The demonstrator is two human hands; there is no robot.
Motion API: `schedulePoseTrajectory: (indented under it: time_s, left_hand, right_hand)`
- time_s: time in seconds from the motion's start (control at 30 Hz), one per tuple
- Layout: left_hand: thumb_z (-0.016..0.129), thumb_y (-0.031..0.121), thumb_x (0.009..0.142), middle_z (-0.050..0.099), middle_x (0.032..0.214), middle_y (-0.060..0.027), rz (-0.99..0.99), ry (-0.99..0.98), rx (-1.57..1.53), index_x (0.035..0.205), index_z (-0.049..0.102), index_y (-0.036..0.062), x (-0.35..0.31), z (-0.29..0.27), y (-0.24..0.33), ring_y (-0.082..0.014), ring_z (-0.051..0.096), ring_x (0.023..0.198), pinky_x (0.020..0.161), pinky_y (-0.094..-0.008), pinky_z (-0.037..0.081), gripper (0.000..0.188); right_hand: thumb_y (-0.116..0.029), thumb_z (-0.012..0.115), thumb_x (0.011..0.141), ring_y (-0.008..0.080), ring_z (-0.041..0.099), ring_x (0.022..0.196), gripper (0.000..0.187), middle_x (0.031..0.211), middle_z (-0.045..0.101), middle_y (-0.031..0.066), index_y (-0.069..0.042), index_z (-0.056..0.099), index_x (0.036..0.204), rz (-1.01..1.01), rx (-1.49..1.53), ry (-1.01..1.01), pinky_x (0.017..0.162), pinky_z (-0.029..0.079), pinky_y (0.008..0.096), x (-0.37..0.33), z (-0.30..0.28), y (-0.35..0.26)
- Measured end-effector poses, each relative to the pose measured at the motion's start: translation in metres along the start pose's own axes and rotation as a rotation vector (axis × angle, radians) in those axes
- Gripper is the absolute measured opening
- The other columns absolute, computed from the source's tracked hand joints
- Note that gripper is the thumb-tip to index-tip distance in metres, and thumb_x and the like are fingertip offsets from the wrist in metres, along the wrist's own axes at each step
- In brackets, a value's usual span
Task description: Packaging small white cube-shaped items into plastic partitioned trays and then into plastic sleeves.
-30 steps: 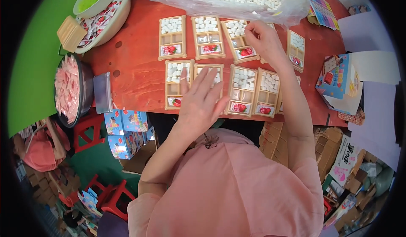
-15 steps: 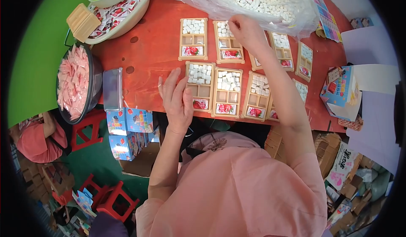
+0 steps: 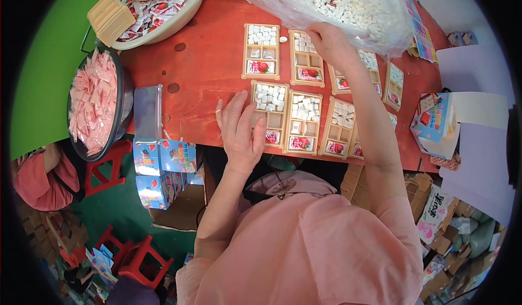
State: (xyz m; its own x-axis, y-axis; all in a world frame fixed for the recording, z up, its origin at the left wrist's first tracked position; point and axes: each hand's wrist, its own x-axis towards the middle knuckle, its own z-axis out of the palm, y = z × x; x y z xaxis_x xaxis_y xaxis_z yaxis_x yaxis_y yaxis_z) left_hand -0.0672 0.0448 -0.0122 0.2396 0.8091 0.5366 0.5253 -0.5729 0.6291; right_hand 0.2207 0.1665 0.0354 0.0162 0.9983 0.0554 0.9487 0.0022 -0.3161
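Note:
My right hand (image 3: 330, 42) reaches over the upper end of a tan compartment tray (image 3: 311, 76) in the back row. Its fingers are pinched together; what they hold, if anything, is hidden. That tray has small white marshmallow-like pieces in its large section and a red-and-white strawberry packet in its lowest one. A loose white piece (image 3: 283, 39) lies between it and the tray (image 3: 261, 49) on its left. My left hand (image 3: 241, 133) hovers open, fingers spread, beside the front-left tray (image 3: 269, 97) and partly covers it. Similar filled trays, such as one (image 3: 303, 112) in the front row, stand nearby.
A clear bag (image 3: 348, 8) of white pieces lies at the back of the red table (image 3: 201, 71). To the left stand a black tub (image 3: 126, 95) of pink packets and a pale basin (image 3: 187, 19) of strawberry packets. An illustrated blue box (image 3: 433, 121) sits right.
The whole view has shifted, moving the trays slightly to the right in it. My right hand stays pinched near the same tray. A loose white piece now shows between two back-row trays.

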Motion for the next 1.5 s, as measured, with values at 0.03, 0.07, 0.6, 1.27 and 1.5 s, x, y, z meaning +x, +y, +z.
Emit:
schedulePoseTrajectory:
  time_s: [0.03,0.07,0.6,1.27,1.5]
  left_hand:
    - [0.065,0.021,0.095,0.058,0.138,-0.0197,0.002,0.007,-0.001,0.118,0.064,-0.0007,-0.001,0.0,-0.001,-0.038,0.056,0.128,0.117,-0.0587,0.031,0.032]
    - [0.065,0.02,0.095,0.059,0.138,-0.0197,0.005,0.014,0.0,0.117,0.064,-0.0008,-0.001,-0.001,-0.001,-0.0383,0.057,0.127,0.117,-0.0586,0.032,0.031]
    - [0.064,0.021,0.096,0.061,0.135,-0.0184,0.031,0.018,0.021,0.111,0.066,0.0002,0.0,0.001,0.004,-0.0362,0.058,0.125,0.115,-0.0567,0.034,0.026]
    - [0.064,0.024,0.097,0.062,0.133,-0.0181,0.038,0.047,0.03,0.108,0.067,0.0008,-0.001,0.005,0.001,-0.0357,0.058,0.122,0.114,-0.0566,0.035,0.026]
    - [0.064,0.024,0.097,0.062,0.132,-0.0181,0.042,0.048,0.038,0.109,0.067,0.0008,0.0,0.005,0.002,-0.0356,0.059,0.122,0.114,-0.0565,0.035,0.026]
  right_hand:
    - [-0.017,0.061,0.097,0.0392,0.067,0.097,0.02,0.102,0.071,0.018,0.0,0.069,0.104,-0.042,0.096,0.103,0.086,0.053,0.0457,-0.004,-0.001,-0.003]
    - [-0.016,0.062,0.096,0.0391,0.067,0.099,0.019,0.104,0.07,0.0176,0.0,0.07,0.104,-0.085,0.194,0.206,0.087,0.053,0.0456,-0.007,-0.001,-0.006]
    - [-0.017,0.066,0.093,0.0367,0.067,0.094,0.018,0.097,0.069,0.0189,-0.001,0.072,0.097,0.011,0.286,0.397,0.087,0.053,0.0449,-0.021,0.01,-0.007]
    - [-0.015,0.066,0.096,0.0362,0.068,0.091,0.015,0.105,0.068,0.0158,-0.004,0.07,0.105,0.058,0.079,0.149,0.082,0.054,0.0432,-0.045,0.003,0.007]
    - [-0.002,0.064,0.087,0.035,0.06,0.114,0.027,0.116,0.066,0.0136,-0.001,0.07,0.113,-0.227,-0.038,0.351,0.095,0.05,0.0447,-0.051,0.021,-0.006]
